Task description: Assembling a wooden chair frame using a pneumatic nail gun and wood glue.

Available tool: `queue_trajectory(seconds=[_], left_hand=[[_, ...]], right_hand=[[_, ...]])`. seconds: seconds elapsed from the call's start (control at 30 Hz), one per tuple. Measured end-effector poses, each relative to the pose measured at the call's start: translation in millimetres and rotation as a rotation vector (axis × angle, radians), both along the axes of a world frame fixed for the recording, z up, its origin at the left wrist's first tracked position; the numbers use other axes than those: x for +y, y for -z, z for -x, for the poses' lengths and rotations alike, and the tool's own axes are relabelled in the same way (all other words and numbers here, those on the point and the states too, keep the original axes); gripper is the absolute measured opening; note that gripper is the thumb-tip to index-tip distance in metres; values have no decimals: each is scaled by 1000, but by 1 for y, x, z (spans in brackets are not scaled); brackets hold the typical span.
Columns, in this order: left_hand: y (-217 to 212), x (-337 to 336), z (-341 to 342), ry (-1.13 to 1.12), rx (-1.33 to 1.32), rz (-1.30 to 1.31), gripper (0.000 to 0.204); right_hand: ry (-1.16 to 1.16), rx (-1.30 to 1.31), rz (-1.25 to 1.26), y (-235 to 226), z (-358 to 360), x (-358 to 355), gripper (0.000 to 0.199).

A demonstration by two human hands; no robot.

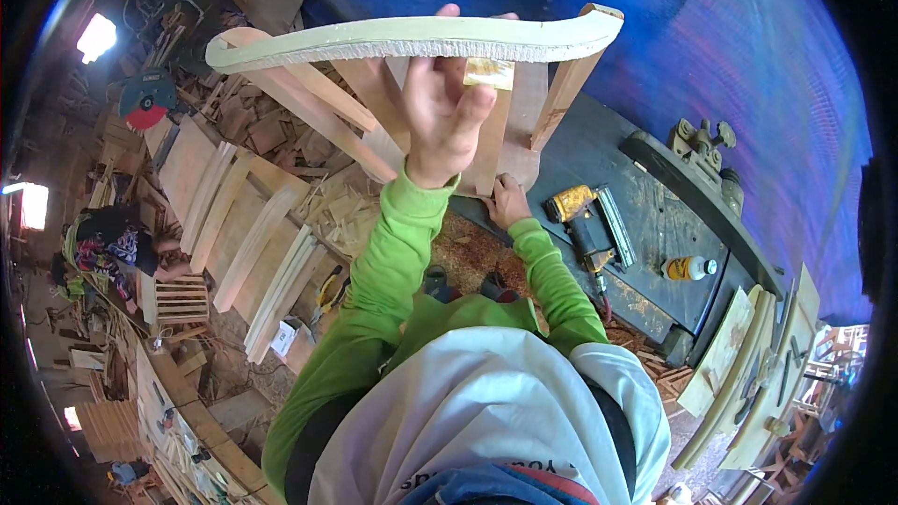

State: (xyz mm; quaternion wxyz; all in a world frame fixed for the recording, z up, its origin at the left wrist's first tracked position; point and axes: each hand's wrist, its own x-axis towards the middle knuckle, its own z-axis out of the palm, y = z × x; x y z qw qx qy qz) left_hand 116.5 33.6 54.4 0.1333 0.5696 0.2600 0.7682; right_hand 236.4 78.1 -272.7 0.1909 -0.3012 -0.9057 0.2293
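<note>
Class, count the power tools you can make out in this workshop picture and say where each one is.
2. A yellow nail gun lies on the dark workbench, right of the right hand. A mitre saw with a red blade stands far left. Clutter may hide others.

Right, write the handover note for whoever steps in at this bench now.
Left hand: raised, gripping the curved wooden rail laid across the top of the wooden frame.
Right hand: lower, pressed against the frame's base on the dark workbench.
Yellow nail gun and glue bottle lie on the bench to the right, untouched.
Rail is positioned on the uprights; whether it is fastened cannot be told.
</note>
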Motion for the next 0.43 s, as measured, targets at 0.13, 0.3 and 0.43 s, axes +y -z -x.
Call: queue_trajectory(seconds=[0.13,0.3,0.43], left_hand=[[-5,-8,5,206,-50,99,73],[-9,-5,11,429,-84,145,71],[-6,-5,19,574,-148,183,70]], right_hand=[[22,-27,-6,-5,0,-3,37],[7,-14,13,-6,0,-2,40],[-12,9,33,-1,1,-1,43]])
